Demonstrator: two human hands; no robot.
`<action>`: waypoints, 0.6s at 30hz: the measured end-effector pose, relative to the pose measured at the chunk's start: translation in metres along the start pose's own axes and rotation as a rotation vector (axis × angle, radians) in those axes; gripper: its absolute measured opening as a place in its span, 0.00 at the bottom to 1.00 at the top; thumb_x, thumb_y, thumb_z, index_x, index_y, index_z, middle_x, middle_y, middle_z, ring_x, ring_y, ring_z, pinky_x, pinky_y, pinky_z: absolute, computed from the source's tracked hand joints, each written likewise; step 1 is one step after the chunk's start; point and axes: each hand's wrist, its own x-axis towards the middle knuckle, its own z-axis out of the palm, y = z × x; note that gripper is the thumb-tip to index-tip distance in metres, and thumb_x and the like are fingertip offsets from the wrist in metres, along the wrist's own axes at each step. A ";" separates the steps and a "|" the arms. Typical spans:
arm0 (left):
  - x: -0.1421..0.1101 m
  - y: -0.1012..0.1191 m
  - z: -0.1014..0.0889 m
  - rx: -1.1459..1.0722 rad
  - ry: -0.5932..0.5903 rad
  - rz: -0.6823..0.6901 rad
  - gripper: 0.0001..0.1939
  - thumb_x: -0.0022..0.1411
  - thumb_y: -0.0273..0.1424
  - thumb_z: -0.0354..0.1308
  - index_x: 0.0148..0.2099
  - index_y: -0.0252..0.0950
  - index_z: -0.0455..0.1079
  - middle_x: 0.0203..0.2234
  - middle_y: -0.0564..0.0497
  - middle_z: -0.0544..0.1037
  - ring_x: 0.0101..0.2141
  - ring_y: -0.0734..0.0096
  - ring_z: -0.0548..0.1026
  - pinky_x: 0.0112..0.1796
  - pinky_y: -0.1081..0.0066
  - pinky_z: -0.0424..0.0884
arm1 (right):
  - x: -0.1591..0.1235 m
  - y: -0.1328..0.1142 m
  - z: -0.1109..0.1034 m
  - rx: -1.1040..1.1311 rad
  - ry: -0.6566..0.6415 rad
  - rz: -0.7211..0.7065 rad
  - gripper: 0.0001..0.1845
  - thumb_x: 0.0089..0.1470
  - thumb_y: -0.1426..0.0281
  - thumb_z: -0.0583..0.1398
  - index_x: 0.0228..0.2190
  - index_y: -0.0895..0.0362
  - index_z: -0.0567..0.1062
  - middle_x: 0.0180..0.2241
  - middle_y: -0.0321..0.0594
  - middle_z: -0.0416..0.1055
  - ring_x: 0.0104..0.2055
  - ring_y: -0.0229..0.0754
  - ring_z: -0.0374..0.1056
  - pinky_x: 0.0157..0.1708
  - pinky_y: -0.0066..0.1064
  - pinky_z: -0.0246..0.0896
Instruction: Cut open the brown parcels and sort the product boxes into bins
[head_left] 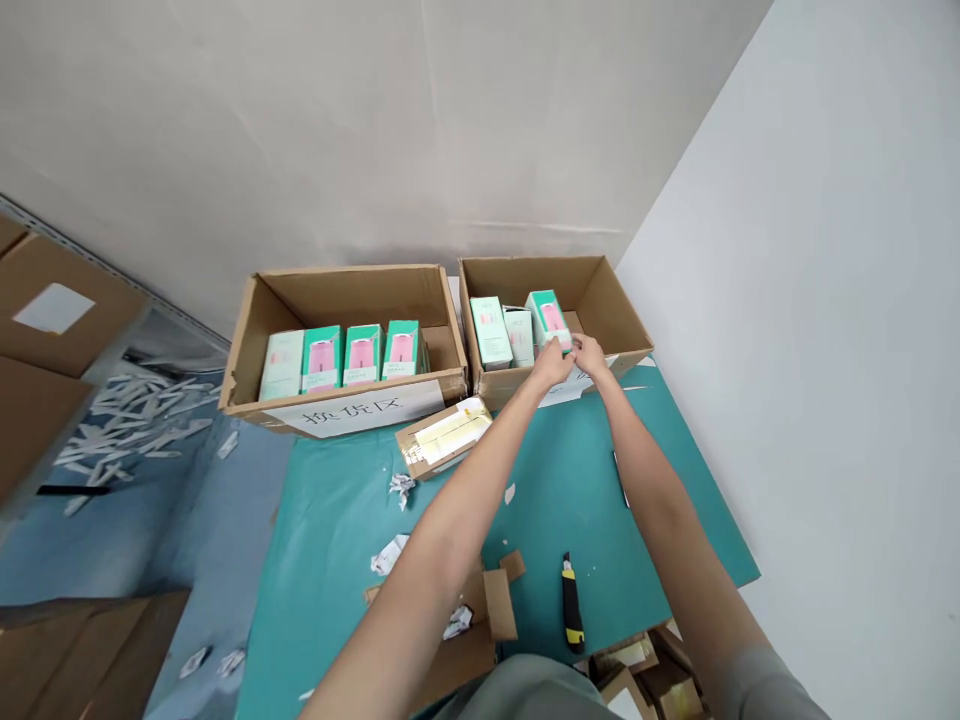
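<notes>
In the right cardboard carton [495, 378], a small green and white product box [551, 315] with a pink picture stands tilted. My left hand [553, 362] is closed at its lower front edge. Against the lower right corner of that same box, my right hand [589, 354] has its fingers bent together. My hands partly cover the bottom of the box. To its left in the carton are a pale box [491, 332] and a shorter pale box [519, 336].
A left carton [238, 345] holds several similar boxes behind a handwritten label [360, 408]. On the green table [330, 540] lie a taped parcel [446, 437], a black and yellow utility knife [572, 605], paper scraps and an opened carton [499, 605]. A white wall borders the right.
</notes>
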 end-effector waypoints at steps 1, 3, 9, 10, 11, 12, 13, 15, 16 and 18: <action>-0.012 -0.005 0.001 0.007 -0.025 0.013 0.24 0.69 0.28 0.64 0.65 0.31 0.76 0.61 0.30 0.82 0.63 0.41 0.79 0.67 0.46 0.71 | -0.001 0.000 0.004 -0.073 -0.044 0.030 0.22 0.63 0.68 0.57 0.50 0.61 0.87 0.50 0.54 0.86 0.56 0.59 0.80 0.64 0.46 0.70; -0.048 -0.014 -0.002 0.005 -0.038 0.077 0.22 0.69 0.27 0.63 0.63 0.33 0.79 0.63 0.32 0.82 0.65 0.41 0.78 0.69 0.45 0.69 | -0.006 -0.003 0.013 -0.180 -0.116 0.038 0.22 0.61 0.74 0.58 0.50 0.61 0.87 0.52 0.55 0.86 0.61 0.60 0.78 0.67 0.46 0.67; -0.220 -0.056 -0.050 -0.084 0.128 0.083 0.17 0.74 0.37 0.61 0.60 0.41 0.82 0.60 0.43 0.84 0.62 0.51 0.81 0.68 0.51 0.72 | -0.076 -0.010 0.038 -0.014 0.184 -0.183 0.26 0.68 0.72 0.53 0.59 0.61 0.83 0.65 0.59 0.78 0.71 0.57 0.70 0.76 0.53 0.58; -0.250 -0.066 -0.063 -0.092 0.180 0.027 0.18 0.75 0.39 0.61 0.60 0.41 0.82 0.59 0.43 0.85 0.62 0.51 0.81 0.68 0.51 0.72 | -0.099 -0.009 0.043 0.037 0.234 -0.215 0.25 0.70 0.70 0.54 0.60 0.59 0.83 0.66 0.58 0.77 0.72 0.58 0.68 0.76 0.55 0.56; -0.281 -0.078 -0.077 -0.092 0.241 -0.039 0.18 0.75 0.39 0.60 0.60 0.40 0.82 0.59 0.42 0.85 0.61 0.51 0.82 0.68 0.50 0.73 | -0.124 -0.007 0.049 0.083 0.262 -0.237 0.24 0.71 0.67 0.55 0.59 0.58 0.82 0.66 0.58 0.76 0.73 0.58 0.67 0.76 0.57 0.56; -0.310 -0.090 -0.093 -0.084 0.308 -0.107 0.19 0.74 0.40 0.60 0.59 0.39 0.82 0.58 0.42 0.86 0.60 0.50 0.83 0.67 0.50 0.74 | -0.151 -0.005 0.056 0.122 0.263 -0.249 0.23 0.72 0.64 0.55 0.59 0.57 0.83 0.65 0.58 0.77 0.72 0.59 0.67 0.76 0.58 0.57; -0.339 -0.103 -0.108 -0.069 0.373 -0.174 0.19 0.73 0.40 0.60 0.59 0.38 0.82 0.58 0.41 0.86 0.59 0.50 0.83 0.67 0.50 0.74 | -0.179 -0.001 0.064 0.158 0.233 -0.248 0.23 0.73 0.61 0.56 0.58 0.56 0.83 0.64 0.57 0.78 0.71 0.59 0.69 0.74 0.58 0.60; -0.393 -0.128 -0.138 -0.031 0.495 -0.322 0.19 0.72 0.40 0.60 0.58 0.36 0.81 0.58 0.39 0.85 0.60 0.49 0.82 0.67 0.50 0.74 | -0.236 0.007 0.084 0.230 0.105 -0.197 0.24 0.72 0.55 0.58 0.56 0.55 0.84 0.60 0.56 0.81 0.65 0.58 0.74 0.68 0.55 0.69; -0.419 -0.139 -0.150 -0.006 0.548 -0.403 0.19 0.72 0.39 0.59 0.57 0.35 0.80 0.58 0.38 0.85 0.60 0.50 0.82 0.67 0.50 0.74 | -0.263 0.012 0.095 0.265 0.027 -0.146 0.27 0.71 0.51 0.59 0.55 0.56 0.84 0.59 0.57 0.82 0.62 0.57 0.76 0.64 0.53 0.73; -0.464 -0.159 -0.169 0.037 0.642 -0.560 0.18 0.72 0.39 0.60 0.56 0.34 0.80 0.58 0.35 0.85 0.61 0.49 0.82 0.66 0.49 0.75 | -0.312 0.023 0.116 0.323 -0.128 -0.021 0.33 0.67 0.43 0.60 0.54 0.57 0.84 0.57 0.58 0.83 0.57 0.57 0.80 0.59 0.51 0.76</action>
